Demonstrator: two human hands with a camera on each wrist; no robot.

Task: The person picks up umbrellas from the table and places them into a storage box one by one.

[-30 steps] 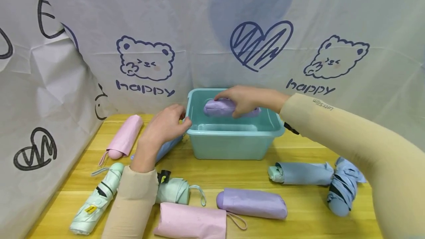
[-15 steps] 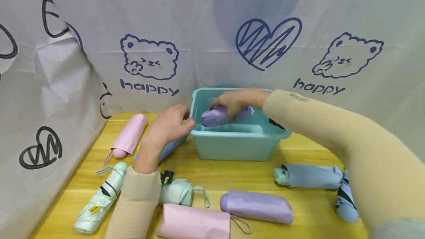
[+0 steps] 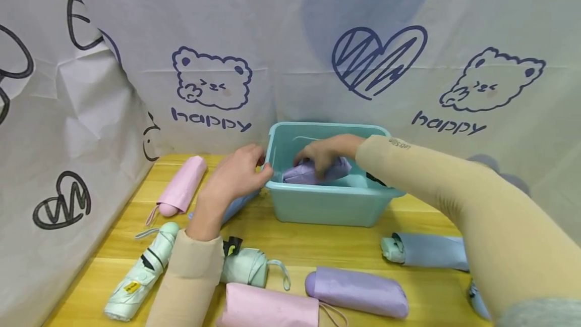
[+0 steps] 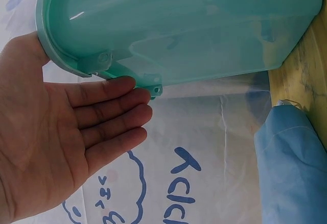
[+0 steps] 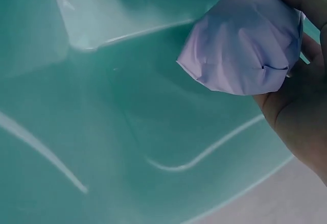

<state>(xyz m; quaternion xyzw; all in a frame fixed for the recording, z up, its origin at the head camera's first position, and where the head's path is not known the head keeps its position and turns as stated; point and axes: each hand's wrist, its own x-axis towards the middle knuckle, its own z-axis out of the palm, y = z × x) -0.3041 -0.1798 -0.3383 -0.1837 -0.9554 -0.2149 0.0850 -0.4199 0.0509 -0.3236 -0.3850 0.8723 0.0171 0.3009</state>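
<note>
My right hand (image 3: 324, 155) reaches down inside the teal plastic bin (image 3: 327, 208), gripping a folded purple umbrella (image 3: 299, 173). In the right wrist view the umbrella's gathered fabric end (image 5: 240, 50) shows between thumb and fingers, over the bin's floor. At the bin's left rim is my left hand (image 3: 240, 173). The left wrist view has its thumb against the rim and its four fingers (image 4: 107, 117) stretched straight below it. Under that wrist a blue folded umbrella (image 3: 238, 208) lies on the table, partly hidden.
Around the bin lie pink (image 3: 183, 183), mint (image 3: 142, 271), second mint (image 3: 245, 266), second pink (image 3: 272, 307), purple (image 3: 358, 291) and blue (image 3: 431, 250) folded umbrellas. Another blue umbrella (image 3: 478, 299) is mostly behind the right sleeve. A printed white cloth (image 3: 290, 39) hangs behind the wood-patterned table (image 3: 299, 246).
My right hand has lowered the purple umbrella deeper into the bin, its near end now partly behind the front rim. The left hand stays at the left rim. The head view has shifted slightly.
</note>
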